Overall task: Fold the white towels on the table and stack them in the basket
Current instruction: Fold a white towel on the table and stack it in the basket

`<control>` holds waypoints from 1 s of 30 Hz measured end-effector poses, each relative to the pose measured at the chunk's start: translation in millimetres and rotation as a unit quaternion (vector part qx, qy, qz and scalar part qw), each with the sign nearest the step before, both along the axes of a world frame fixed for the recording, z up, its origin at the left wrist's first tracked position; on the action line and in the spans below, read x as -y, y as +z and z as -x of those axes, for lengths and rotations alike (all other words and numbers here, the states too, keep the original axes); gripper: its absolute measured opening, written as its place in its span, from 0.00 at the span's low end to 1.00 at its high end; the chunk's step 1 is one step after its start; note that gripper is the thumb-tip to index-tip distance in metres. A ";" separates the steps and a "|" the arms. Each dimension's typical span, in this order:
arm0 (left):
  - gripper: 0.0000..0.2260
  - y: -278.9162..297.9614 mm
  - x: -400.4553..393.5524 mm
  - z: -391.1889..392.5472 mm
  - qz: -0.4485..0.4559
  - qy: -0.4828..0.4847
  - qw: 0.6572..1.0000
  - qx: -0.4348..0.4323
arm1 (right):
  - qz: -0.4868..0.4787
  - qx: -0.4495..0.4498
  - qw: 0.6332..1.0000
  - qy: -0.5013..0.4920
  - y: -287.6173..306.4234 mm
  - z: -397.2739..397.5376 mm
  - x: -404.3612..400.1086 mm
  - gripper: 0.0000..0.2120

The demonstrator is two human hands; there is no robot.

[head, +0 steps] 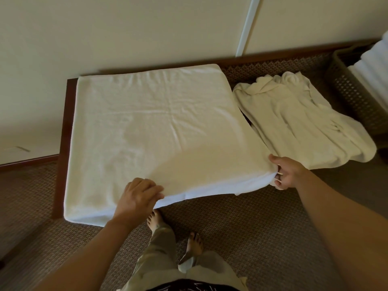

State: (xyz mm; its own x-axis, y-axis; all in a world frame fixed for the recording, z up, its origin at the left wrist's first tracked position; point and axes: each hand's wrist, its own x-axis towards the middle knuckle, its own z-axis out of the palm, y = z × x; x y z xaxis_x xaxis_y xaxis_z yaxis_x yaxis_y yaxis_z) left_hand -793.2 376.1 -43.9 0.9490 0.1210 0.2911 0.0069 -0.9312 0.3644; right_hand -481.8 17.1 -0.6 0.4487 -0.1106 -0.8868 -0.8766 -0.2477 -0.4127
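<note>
Your left hand (139,195) is on the near edge of the big white towel (155,131), fingers curled over the hem and pinching it, lifting that edge slightly off the table (63,143). Your right hand (288,172) grips the towel's near right corner, thumb on top, fingers tucked underneath with fabric bunched between them. The towel is spread flat and covers nearly the whole tabletop; only the dark wood frame shows along the left side and far-left corner. Near edge hangs just past the table front, stretched between your two hands. Creases run across the middle of the sheet. A second white towel (300,122) lies crumpled just right of the spread one, partly on the table's right end, its near end draping toward the carpet (241,223). Cannot tell whether the two towels touch; a dark gap shows between them partway along. The basket (354,97), dark woven, sits at the far right against the wall, cut off by the frame. Folded white towels (371,66) are stacked inside it, standing above the rim. Your bare feet (155,219) are on the carpet just in front of the table, below the left hand.
</note>
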 end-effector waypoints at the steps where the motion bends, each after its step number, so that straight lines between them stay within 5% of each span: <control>1: 0.10 1.0 0.2 -0.6 -0.006 -0.006 1.000 0.001 | 0.013 0.008 1.000 0.000 -0.6 -0.1 -1.0 0.14; 10: 0.09 6.0 -1.1 10.3 -0.048 0.010 0.999 0.004 | 0.038 0.025 0.999 0.003 -8.7 -8.3 3.4 0.20; 17: 0.10 2.0 2.3 14.9 -0.028 0.057 0.998 0.005 | -0.007 0.046 0.996 0.072 -2.9 -5.9 10.3 0.13; 26: 0.11 -2.1 4.4 15.1 0.020 0.095 0.995 -0.030 | -0.084 -0.047 0.976 0.195 -17.8 17.2 25.5 0.10; 30: 0.12 0.7 4.5 14.9 0.028 0.099 0.994 -0.045 | -0.049 -0.009 0.984 0.171 -28.8 17.0 23.6 0.10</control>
State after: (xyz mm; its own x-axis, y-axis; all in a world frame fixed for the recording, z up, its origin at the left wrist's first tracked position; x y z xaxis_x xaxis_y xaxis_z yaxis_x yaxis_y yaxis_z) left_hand -808.1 371.6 -43.2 0.9267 0.3218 0.1939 0.2232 -0.8867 0.4049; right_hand -498.8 -6.5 -29.4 0.4291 0.1307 -0.8937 -0.7563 -0.4890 -0.4346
